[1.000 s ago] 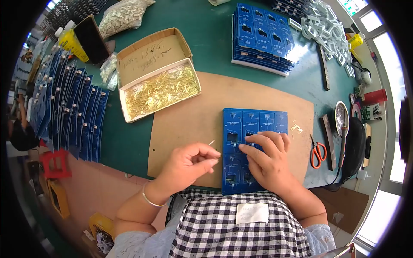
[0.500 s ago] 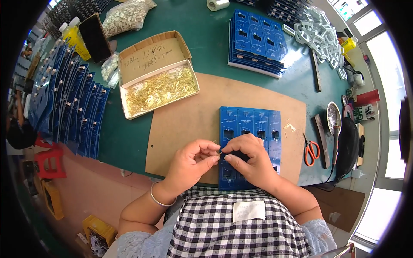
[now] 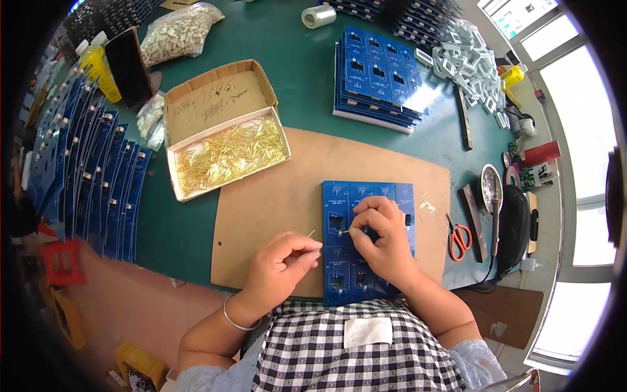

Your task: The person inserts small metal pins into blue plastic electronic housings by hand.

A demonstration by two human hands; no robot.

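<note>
A blue circuit board panel (image 3: 336, 258) with rows of dark cut-outs lies on the brown sheet before me. Just left of the panel's edge, my left hand (image 3: 282, 264) is closed in a pinch, with a thin gold pin (image 3: 311, 233) sticking up from its fingers. My right hand (image 3: 384, 240) is over the panel, thumb and forefinger pinched beside a cut-out in its left column; whatever they hold is too small to name. Up and to the left, an open cardboard box (image 3: 228, 153) contains many loose gold pins (image 3: 232, 149).
Several pins (image 3: 426, 206) lie right of the panel, near orange-handled scissors (image 3: 460, 242). A stack of blue panels (image 3: 375, 78) stands at the back, beside heaped grey frames (image 3: 471, 68). Upright blue boards (image 3: 91, 170) line the left. A brown sheet (image 3: 261, 196) covers the green table (image 3: 294, 59).
My hands have moved apart: the right went out over the panel's left column, the left drew back left of it. The whole view has shifted slightly.
</note>
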